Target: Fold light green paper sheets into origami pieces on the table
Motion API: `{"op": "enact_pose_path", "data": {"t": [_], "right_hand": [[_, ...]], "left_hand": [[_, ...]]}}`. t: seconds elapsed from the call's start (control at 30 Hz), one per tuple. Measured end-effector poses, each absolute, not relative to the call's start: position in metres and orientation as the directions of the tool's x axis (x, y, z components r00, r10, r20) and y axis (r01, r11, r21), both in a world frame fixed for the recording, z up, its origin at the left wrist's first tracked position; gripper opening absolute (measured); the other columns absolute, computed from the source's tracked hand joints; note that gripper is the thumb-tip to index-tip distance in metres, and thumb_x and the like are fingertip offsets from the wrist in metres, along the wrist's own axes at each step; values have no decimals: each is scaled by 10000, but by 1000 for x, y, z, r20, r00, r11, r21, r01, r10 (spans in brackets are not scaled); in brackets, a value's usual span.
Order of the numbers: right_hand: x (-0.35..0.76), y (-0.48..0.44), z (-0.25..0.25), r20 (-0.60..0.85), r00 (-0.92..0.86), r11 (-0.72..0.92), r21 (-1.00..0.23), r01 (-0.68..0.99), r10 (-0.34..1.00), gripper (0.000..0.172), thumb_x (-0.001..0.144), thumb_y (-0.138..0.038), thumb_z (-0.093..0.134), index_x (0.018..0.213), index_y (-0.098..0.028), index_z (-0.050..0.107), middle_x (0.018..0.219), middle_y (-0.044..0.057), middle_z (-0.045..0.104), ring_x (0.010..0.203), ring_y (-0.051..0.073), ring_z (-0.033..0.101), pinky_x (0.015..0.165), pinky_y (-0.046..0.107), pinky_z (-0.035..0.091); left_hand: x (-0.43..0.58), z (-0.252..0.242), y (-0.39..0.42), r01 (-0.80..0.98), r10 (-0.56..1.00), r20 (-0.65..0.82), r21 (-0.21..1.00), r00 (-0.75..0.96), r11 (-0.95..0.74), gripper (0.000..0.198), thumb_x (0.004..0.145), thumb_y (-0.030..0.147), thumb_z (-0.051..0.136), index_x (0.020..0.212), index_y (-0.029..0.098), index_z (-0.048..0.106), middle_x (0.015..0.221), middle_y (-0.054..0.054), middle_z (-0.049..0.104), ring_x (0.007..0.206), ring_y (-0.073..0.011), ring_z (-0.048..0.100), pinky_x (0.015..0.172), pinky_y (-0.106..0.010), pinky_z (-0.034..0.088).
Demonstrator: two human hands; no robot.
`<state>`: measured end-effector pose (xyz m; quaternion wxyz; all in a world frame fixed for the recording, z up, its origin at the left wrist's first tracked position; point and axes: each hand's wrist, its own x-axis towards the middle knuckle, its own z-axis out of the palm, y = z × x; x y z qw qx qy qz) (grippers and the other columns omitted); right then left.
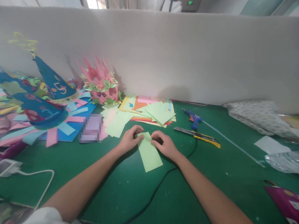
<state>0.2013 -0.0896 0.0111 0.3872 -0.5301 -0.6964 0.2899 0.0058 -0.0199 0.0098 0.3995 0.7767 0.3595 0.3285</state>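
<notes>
Pale-green paper strip flat on green mat. left hand and right hand pinch its far end with fingertips closed on it. First fold looks barely started, rest uncreased.

**Partition**: white, matt, faintly textured panel. It spans the full width of the view and stands upright along the far edge of the table. Soft grey shadows lie along its foot.

**Table top**: dark green covering, flat, dotted with a few pale specks. It fills the lower half of the view up to the partition.

**Window**: bright, overexposed strip above the partition at upper left, with dark frame bars beside it.

**Sign**: small, green, lit, set high behind the partition.

**Wall**: teal surface at upper right, beyond the partition.

**Light**: even and diffuse, with soft-edged shadows throughout.

**Floor**: out of view.
</notes>
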Motion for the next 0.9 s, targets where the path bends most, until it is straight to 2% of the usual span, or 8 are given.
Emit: {"op": "enact_pose_path", "data": {"t": [0.1,0.2,0.3,0.43,0.57,0.67,0.73,0.9], "right_hand": [[203,-90,12,253,-208,326,-792,516,945,220,882,-214,419,950,-221,628,929,39,674,823,167,619,753,312,480],[203,-90,15,266,-318,401,-762,508,910,309,890,-184,381,980,-243,672,993,44,691,932,185,615,846,358,465],[203,-89,18,269,-349,420,-762,492,897,272,880,-208,441,991,-249,686,982,46,700,916,188,617,841,357,468],[203,-88,19,254,-366,415,-774,478,895,199,885,-300,510,898,-231,696,876,38,698,843,173,609,800,322,466],[204,-86,15,262,-265,366,-778,511,928,236,870,-377,539,758,-204,654,793,33,656,792,170,582,760,307,452],[205,-86,12,226,-140,266,-790,553,964,260,826,-406,582,676,-194,601,699,5,598,671,148,540,658,276,431],[205,-86,11,206,-98,224,-792,567,974,279,808,-413,592,640,-192,569,638,-15,550,612,132,499,600,256,400],[202,-86,12,190,-66,194,-813,549,980,281,791,-390,595,610,-193,511,593,-32,494,571,116,445,548,237,355]], "left_hand": [[5,8,-14,188,868,220,925,444,-330,107,786,258,537,866,190,511,820,-5,551,766,-131,534,664,-240,431],[2,6,-7,176,897,229,933,378,-313,94,789,272,509,787,186,546,842,-23,574,832,-152,550,755,-275,443],[0,6,-4,223,887,248,909,390,-353,153,807,267,475,792,185,604,883,-40,584,879,-169,560,822,-313,444],[1,8,-8,209,858,266,899,439,-385,216,814,251,466,836,182,669,936,-63,569,929,-183,567,843,-331,453],[3,11,-16,180,836,207,924,508,-338,248,790,223,477,889,196,703,1036,-69,588,969,-191,572,861,-343,459],[4,15,-22,135,822,149,955,550,-264,234,789,259,505,874,194,713,1057,-65,625,996,-207,579,894,-351,448],[5,18,-24,110,823,128,968,553,-224,241,802,340,534,812,174,708,988,-67,653,957,-211,591,869,-337,454],[10,17,-29,134,863,43,983,503,-127,314,737,462,641,717,150,673,751,-33,654,719,-160,578,659,-259,449]]}}
